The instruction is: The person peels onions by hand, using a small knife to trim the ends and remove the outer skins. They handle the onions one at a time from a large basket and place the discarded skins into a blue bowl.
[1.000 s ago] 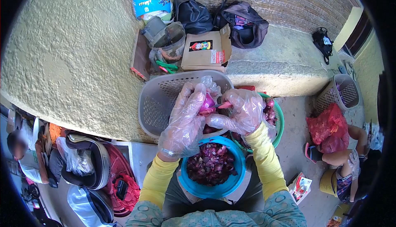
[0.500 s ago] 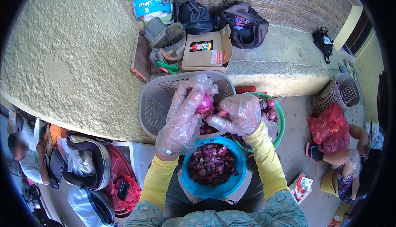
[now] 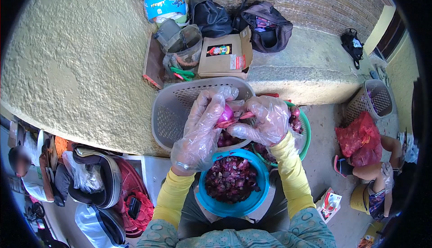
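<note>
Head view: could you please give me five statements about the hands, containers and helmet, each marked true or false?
1. The left hand holds a purple onion. True.
2. The right hand is ungloved. False: both hands wear clear plastic gloves.
3. The blue basin is empty. False: the blue basin holds a heap of dark purple pieces.
4. Onions lie in the green basket. True.
5. The blue helmet sits inside the grey basket. False: the blue helmet is beyond the grey basket, beside a black bag.
</note>
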`<action>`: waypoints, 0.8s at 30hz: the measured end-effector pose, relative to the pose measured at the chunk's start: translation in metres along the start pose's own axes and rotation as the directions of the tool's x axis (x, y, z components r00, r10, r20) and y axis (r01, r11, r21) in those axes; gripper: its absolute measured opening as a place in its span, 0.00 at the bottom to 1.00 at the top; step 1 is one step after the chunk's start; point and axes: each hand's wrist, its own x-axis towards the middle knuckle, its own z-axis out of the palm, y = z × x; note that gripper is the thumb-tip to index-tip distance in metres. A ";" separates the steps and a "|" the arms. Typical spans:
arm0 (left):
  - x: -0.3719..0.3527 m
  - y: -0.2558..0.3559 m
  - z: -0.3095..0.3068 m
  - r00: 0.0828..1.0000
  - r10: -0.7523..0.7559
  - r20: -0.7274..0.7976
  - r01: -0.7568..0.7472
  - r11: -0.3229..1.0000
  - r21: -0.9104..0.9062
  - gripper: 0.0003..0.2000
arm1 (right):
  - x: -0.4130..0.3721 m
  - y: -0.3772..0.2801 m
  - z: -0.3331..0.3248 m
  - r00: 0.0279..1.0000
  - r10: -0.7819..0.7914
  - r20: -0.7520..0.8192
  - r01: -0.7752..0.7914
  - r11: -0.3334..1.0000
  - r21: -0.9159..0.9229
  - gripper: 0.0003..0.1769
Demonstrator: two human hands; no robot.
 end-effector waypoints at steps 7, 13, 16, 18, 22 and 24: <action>0.001 -0.003 0.000 1.000 -0.016 -0.013 0.015 0.998 -0.056 0.19 | 0.001 -0.002 0.001 1.000 0.007 -0.022 -0.006 0.999 0.033 0.25; 0.000 0.000 0.006 0.999 -0.032 -0.016 0.031 0.998 -0.051 0.21 | 0.001 -0.008 -0.006 0.997 0.041 0.060 -0.044 0.997 0.061 0.24; 0.002 -0.002 0.004 0.996 -0.084 -0.008 0.084 0.994 -0.068 0.22 | 0.000 -0.006 -0.005 0.999 0.021 0.035 -0.023 0.996 0.082 0.24; 0.003 -0.001 0.007 0.996 -0.085 -0.024 0.083 0.992 -0.094 0.22 | 0.004 -0.010 -0.006 0.998 0.016 0.067 -0.026 0.987 0.156 0.25; 0.003 -0.002 0.003 0.994 -0.101 -0.042 0.093 0.981 -0.169 0.21 | 0.000 -0.005 -0.001 0.985 -0.111 0.130 0.111 0.994 0.009 0.22; 0.003 -0.002 0.001 0.991 -0.119 -0.061 0.107 0.981 -0.164 0.20 | 0.001 -0.007 0.001 0.996 -0.067 0.063 0.064 0.997 0.048 0.24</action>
